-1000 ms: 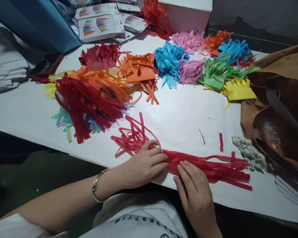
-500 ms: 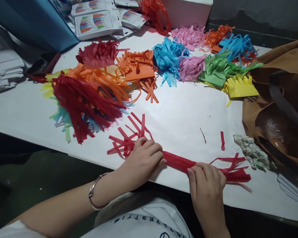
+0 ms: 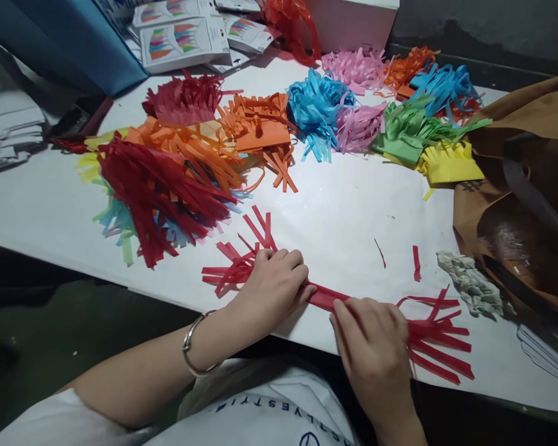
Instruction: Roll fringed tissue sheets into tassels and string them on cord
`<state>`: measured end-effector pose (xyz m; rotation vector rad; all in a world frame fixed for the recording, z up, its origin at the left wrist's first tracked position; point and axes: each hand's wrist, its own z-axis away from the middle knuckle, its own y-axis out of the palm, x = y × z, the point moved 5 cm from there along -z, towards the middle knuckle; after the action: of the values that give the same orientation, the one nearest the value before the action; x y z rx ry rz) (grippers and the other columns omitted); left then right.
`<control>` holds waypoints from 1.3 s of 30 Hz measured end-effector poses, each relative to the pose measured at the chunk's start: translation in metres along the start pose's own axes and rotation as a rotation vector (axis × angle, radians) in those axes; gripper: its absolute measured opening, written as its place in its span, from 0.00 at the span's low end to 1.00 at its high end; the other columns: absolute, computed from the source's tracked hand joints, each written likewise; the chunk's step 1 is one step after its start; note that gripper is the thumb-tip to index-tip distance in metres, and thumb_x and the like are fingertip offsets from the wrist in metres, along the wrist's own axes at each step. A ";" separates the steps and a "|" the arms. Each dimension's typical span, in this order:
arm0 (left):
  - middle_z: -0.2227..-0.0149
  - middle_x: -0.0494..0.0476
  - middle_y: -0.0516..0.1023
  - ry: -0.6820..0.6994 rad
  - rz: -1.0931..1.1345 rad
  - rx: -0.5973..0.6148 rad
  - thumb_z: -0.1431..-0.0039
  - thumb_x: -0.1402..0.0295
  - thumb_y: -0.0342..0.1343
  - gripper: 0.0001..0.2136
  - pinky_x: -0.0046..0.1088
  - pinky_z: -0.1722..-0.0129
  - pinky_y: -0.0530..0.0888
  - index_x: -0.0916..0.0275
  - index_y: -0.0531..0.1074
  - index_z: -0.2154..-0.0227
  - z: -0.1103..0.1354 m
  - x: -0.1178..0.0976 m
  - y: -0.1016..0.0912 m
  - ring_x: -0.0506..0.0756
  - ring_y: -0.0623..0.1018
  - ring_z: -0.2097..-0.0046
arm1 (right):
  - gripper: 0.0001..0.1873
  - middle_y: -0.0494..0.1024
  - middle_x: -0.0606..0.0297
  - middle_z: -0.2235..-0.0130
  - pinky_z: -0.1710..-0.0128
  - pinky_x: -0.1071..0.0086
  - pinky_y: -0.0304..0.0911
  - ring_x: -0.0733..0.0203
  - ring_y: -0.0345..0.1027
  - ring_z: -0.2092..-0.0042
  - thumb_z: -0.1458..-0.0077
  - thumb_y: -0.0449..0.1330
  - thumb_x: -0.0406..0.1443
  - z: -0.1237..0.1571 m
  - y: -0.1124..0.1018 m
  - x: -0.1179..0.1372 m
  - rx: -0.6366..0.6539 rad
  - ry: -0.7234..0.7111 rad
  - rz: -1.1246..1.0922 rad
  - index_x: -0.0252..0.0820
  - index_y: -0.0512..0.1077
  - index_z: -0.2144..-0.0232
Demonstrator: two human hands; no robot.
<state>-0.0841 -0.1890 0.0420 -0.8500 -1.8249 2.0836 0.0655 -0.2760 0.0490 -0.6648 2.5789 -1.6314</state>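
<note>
A strip of red tissue paper [image 3: 326, 296], rolled narrow in the middle and cut into fringe at both ends, lies along the front of the white table. My left hand [image 3: 279, 282] is closed over its left part, with loose fringe fanning out beyond the knuckles. Farther right, my right hand [image 3: 374, 344] grips the same roll, fingers curled down on it and thumb at the near side. The fringe on the right spreads out flat past that hand. Between the hands a short length of the roll shows. The paper under the palms is hidden.
A pile of red tassels [image 3: 158, 192] lies at left with an orange fringed bundle [image 3: 260, 124] behind. Blue [image 3: 318, 105], green [image 3: 404, 130] and yellow bundles [image 3: 451, 162] line the back. A brown bag [image 3: 516, 186] bounds the right; a crumpled whitish scrap [image 3: 472, 285] lies beside it.
My right hand has slid left along the roll, closer to my left hand. The middle looks narrower, and the right fringe has fanned out. My left hand has shifted slightly.
</note>
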 end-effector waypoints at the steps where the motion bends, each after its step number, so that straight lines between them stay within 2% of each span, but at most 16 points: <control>1: 0.62 0.59 0.76 -0.001 0.017 -0.042 0.36 0.66 0.58 0.07 0.39 0.58 0.63 0.64 0.74 0.68 0.001 0.001 -0.002 0.58 0.72 0.62 | 0.12 0.78 0.58 0.60 0.48 0.55 0.59 0.54 0.70 0.56 0.39 0.56 0.24 0.001 0.004 0.003 0.040 -0.040 -0.052 0.38 0.72 0.55; 3: 0.57 0.60 0.76 0.074 0.056 -0.142 0.36 0.65 0.58 0.06 0.42 0.53 0.63 0.63 0.73 0.63 0.006 -0.001 -0.006 0.60 0.72 0.57 | 0.12 0.78 0.60 0.62 0.49 0.57 0.60 0.57 0.70 0.58 0.39 0.55 0.23 0.001 0.008 0.004 0.047 -0.044 -0.105 0.37 0.72 0.55; 5: 0.52 0.60 0.76 0.232 0.077 -0.195 0.35 0.68 0.56 0.04 0.47 0.46 0.61 0.60 0.73 0.60 0.011 -0.007 -0.008 0.60 0.70 0.51 | 0.09 0.78 0.61 0.65 0.52 0.59 0.61 0.60 0.69 0.61 0.39 0.56 0.24 0.000 0.008 0.002 -0.001 -0.001 -0.156 0.37 0.72 0.58; 7: 0.53 0.56 0.77 0.372 0.078 -0.177 0.32 0.72 0.52 0.05 0.48 0.40 0.56 0.59 0.74 0.62 0.016 -0.014 -0.005 0.59 0.70 0.50 | 0.06 0.78 0.61 0.64 0.52 0.59 0.61 0.60 0.69 0.61 0.37 0.57 0.27 -0.002 0.008 0.001 -0.032 0.031 -0.195 0.38 0.72 0.60; 9: 0.59 0.54 0.78 0.418 0.081 -0.158 0.32 0.76 0.49 0.09 0.47 0.40 0.55 0.59 0.74 0.64 0.019 -0.016 -0.002 0.57 0.71 0.53 | 0.06 0.78 0.60 0.62 0.51 0.58 0.60 0.58 0.69 0.60 0.36 0.56 0.29 -0.003 0.011 0.003 0.013 0.020 -0.188 0.39 0.72 0.58; 11: 0.63 0.54 0.78 0.409 0.103 -0.153 0.31 0.76 0.48 0.11 0.44 0.43 0.58 0.60 0.73 0.66 0.019 -0.015 0.001 0.56 0.71 0.56 | 0.09 0.77 0.60 0.61 0.49 0.57 0.58 0.58 0.68 0.59 0.36 0.55 0.27 -0.001 0.013 0.005 0.070 -0.016 -0.156 0.38 0.72 0.56; 14: 0.66 0.53 0.77 0.341 0.151 -0.164 0.31 0.71 0.51 0.10 0.41 0.49 0.60 0.61 0.73 0.69 0.020 -0.008 0.002 0.56 0.71 0.59 | 0.11 0.77 0.60 0.61 0.48 0.57 0.57 0.57 0.67 0.58 0.38 0.53 0.23 0.007 0.011 -0.001 0.088 -0.029 -0.124 0.38 0.71 0.56; 16: 0.65 0.54 0.77 0.301 0.180 -0.163 0.31 0.67 0.52 0.10 0.40 0.51 0.60 0.61 0.73 0.68 0.022 -0.005 0.002 0.56 0.71 0.59 | 0.08 0.76 0.60 0.61 0.48 0.56 0.57 0.57 0.67 0.58 0.37 0.55 0.25 0.013 0.007 -0.011 0.084 0.010 -0.089 0.38 0.70 0.57; 19: 0.62 0.55 0.77 0.250 0.168 -0.125 0.29 0.69 0.48 0.10 0.38 0.54 0.60 0.62 0.73 0.65 0.022 -0.004 0.004 0.56 0.70 0.59 | 0.04 0.75 0.60 0.61 0.48 0.54 0.55 0.56 0.67 0.58 0.34 0.55 0.30 0.019 0.002 -0.025 0.093 0.092 -0.016 0.40 0.69 0.60; 21: 0.62 0.56 0.76 0.186 0.101 -0.099 0.29 0.71 0.46 0.11 0.39 0.56 0.60 0.63 0.72 0.66 0.019 -0.006 0.006 0.57 0.70 0.60 | 0.05 0.74 0.60 0.62 0.48 0.53 0.54 0.56 0.67 0.59 0.33 0.53 0.32 0.018 0.001 -0.030 0.110 0.141 0.039 0.41 0.69 0.62; 25: 0.64 0.58 0.75 0.068 -0.059 -0.051 0.32 0.70 0.49 0.10 0.40 0.59 0.59 0.63 0.71 0.70 0.011 -0.010 0.009 0.59 0.69 0.61 | 0.10 0.72 0.63 0.69 0.54 0.54 0.54 0.54 0.65 0.64 0.34 0.52 0.34 0.010 0.002 -0.030 0.163 0.249 0.154 0.42 0.67 0.69; 27: 0.64 0.57 0.74 0.047 -0.060 -0.043 0.33 0.70 0.50 0.09 0.40 0.59 0.59 0.62 0.71 0.70 0.009 -0.011 0.008 0.59 0.69 0.62 | 0.09 0.73 0.61 0.67 0.53 0.52 0.54 0.53 0.65 0.63 0.34 0.53 0.34 0.005 -0.001 -0.027 0.121 0.276 0.176 0.42 0.69 0.68; 30: 0.62 0.56 0.75 0.108 0.016 -0.052 0.33 0.73 0.50 0.07 0.38 0.59 0.59 0.62 0.71 0.67 0.011 -0.011 0.007 0.57 0.69 0.61 | 0.04 0.76 0.58 0.60 0.48 0.51 0.53 0.52 0.68 0.57 0.36 0.56 0.31 -0.001 -0.004 -0.016 0.018 0.188 0.067 0.41 0.71 0.60; 34: 0.62 0.56 0.75 0.248 0.087 -0.094 0.34 0.76 0.51 0.06 0.39 0.55 0.59 0.63 0.71 0.65 0.015 -0.011 0.006 0.57 0.70 0.59 | 0.10 0.76 0.63 0.63 0.48 0.58 0.55 0.59 0.68 0.59 0.37 0.54 0.25 -0.003 0.007 -0.002 0.089 -0.001 -0.168 0.40 0.71 0.59; 39: 0.63 0.54 0.77 0.385 0.106 -0.147 0.33 0.74 0.50 0.07 0.42 0.50 0.58 0.62 0.72 0.65 0.016 -0.012 0.001 0.56 0.71 0.59 | 0.05 0.75 0.63 0.65 0.51 0.59 0.55 0.60 0.66 0.62 0.35 0.55 0.28 -0.007 0.015 -0.003 0.073 0.059 -0.196 0.39 0.70 0.62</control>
<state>-0.0837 -0.2088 0.0448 -1.3076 -1.7654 1.7031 0.0615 -0.2634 0.0385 -0.9030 2.5495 -1.8168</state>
